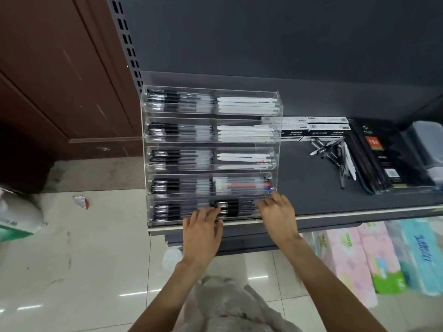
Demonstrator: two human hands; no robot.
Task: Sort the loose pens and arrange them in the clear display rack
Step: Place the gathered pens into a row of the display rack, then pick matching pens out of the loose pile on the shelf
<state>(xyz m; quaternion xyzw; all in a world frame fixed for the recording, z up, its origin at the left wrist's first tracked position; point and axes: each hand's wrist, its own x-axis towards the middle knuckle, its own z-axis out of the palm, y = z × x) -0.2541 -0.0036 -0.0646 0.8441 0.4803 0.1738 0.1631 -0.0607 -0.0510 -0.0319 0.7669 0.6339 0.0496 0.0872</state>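
Observation:
The clear display rack [143, 130] stands on the dark shelf with several stepped tiers. Black-capped pens fill the left half of each tier, white pens the right half of the upper tiers. In the bottom tier lies a bundle of black pens [227, 207]. My left hand [201, 233] reaches into that tier from the front, fingertips on the bundle's left end. My right hand [278, 214] touches the bundle's right end with fingers extended. A loose pile of pens [335, 154] lies on the shelf right of the rack.
Flat pen boxes [316, 128] sit behind the loose pile. Black notebooks [376, 154] and a grey plastic container [426, 149] stand further right. Tissue packs [383, 255] fill the lower shelf. A brown door [60, 80] is at left, a plastic bag [227, 305] below my arms.

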